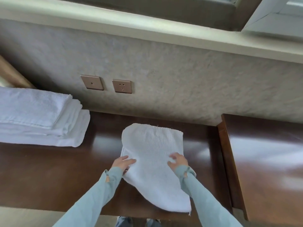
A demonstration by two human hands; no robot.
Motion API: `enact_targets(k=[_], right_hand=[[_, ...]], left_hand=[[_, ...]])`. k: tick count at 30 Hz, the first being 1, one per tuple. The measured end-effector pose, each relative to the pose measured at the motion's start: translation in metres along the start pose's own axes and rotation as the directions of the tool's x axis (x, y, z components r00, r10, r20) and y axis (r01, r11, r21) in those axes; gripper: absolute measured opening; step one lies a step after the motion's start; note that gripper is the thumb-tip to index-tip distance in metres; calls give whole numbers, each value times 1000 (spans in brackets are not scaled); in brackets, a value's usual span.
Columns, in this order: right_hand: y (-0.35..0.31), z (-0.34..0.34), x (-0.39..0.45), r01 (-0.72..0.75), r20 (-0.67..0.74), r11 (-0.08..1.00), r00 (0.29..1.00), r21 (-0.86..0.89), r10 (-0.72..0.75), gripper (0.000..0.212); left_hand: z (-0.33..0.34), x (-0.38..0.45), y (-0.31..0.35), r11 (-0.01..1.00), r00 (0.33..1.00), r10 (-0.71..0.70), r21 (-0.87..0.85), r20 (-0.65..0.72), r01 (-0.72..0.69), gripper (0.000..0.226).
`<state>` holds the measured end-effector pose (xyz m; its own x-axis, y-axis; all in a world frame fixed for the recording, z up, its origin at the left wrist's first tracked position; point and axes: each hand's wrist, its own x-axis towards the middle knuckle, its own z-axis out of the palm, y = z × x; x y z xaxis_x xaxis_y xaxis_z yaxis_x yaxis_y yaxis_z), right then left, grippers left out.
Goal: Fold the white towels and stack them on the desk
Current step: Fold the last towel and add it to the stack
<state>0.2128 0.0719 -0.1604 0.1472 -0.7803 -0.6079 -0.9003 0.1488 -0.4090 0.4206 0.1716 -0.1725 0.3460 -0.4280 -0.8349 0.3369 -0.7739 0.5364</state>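
A white towel (pixel 154 163) lies on the dark desk (pixel 49 174), its near end reaching the desk's near edge. The left hand (pixel 122 163) rests flat on its left edge, fingers straight. The right hand (pixel 177 162) presses its right side, fingers loosely spread. A stack of folded towels (pixel 41 118) sits far left.

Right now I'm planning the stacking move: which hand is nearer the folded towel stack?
Left. The left hand is nearer the stack; the right hand lies farther right.

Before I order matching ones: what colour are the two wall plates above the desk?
Both wall plates are bronze-brown, seen in the head view.
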Motion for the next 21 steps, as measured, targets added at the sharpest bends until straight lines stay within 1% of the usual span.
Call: enact_targets(k=[2, 3, 4, 6, 7, 9, 10, 12, 13, 14, 15, 16, 17, 18, 19, 20, 21], right_hand=[[-49, 1, 13, 100, 16, 985, 995, 141, -103, 32], [-72, 5, 22, 145, 21, 977, 988, 157, -151, 37], [-93, 10, 30, 206, 25, 969, 977, 136, -212, 43], [-127, 25, 45, 307, 50, 952, 951, -12, -306, 58], [-139, 35, 53, 326, 81, 939, 944, -108, -318, 66], [-153, 54, 70, 294, 149, 909, 954, -294, -260, 81], [-156, 63, 76, 285, 163, 875, 957, -391, -239, 84], [-154, 78, 87, 327, 171, 755, 945, -568, -280, 75], [-151, 86, 93, 363, 196, 687, 930, -629, -312, 68], [-147, 90, 96, 394, 236, 637, 917, -662, -321, 63], [-143, 92, 99, 407, 270, 620, 912, -670, -307, 61], [-138, 93, 101, 397, 284, 638, 918, -660, -276, 62], [-133, 94, 104, 378, 285, 678, 925, -630, -251, 63], [-130, 93, 106, 360, 284, 733, 930, -577, -234, 61], [-126, 92, 108, 341, 269, 799, 935, -495, -232, 54], [-123, 91, 109, 302, 225, 877, 947, -374, -229, 46], [-120, 89, 109, 247, 164, 943, 963, -222, -214, 39]], left_hand=[[15, -10, 12, 998, 991, -57, 20, 124, 55, 15], [22, -14, 16, 996, 984, -81, 52, 156, 74, 22], [29, -16, 18, 993, 979, -83, 93, 188, 67, 26], [40, -18, 16, 987, 960, -53, 164, 275, 8, 25], [43, -18, 14, 983, 950, -38, 181, 311, -20, 22], [44, -15, 5, 983, 930, -34, 180, 367, -35, 14], [43, -13, 0, 983, 923, -39, 182, 382, -34, 15], [37, -12, -7, 965, 904, -40, 250, 425, -75, 15], [32, -12, -10, 938, 887, -47, 325, 459, -118, 12], [27, -11, -12, 902, 873, -66, 404, 483, -155, 13], [22, -8, -13, 866, 865, -103, 473, 491, -165, 23], [16, -1, -14, 843, 862, -152, 519, 484, -142, 35], [11, 8, -13, 833, 867, -183, 542, 463, -114, 40], [6, 19, -12, 836, 897, -166, 541, 410, -92, 41], [2, 31, -8, 852, 950, -95, 517, 299, -77, 39], [-3, 44, -4, 884, 991, 6, 463, 135, -68, 37], [-8, 55, 3, 919, 994, 97, 389, -47, -71, 36]])
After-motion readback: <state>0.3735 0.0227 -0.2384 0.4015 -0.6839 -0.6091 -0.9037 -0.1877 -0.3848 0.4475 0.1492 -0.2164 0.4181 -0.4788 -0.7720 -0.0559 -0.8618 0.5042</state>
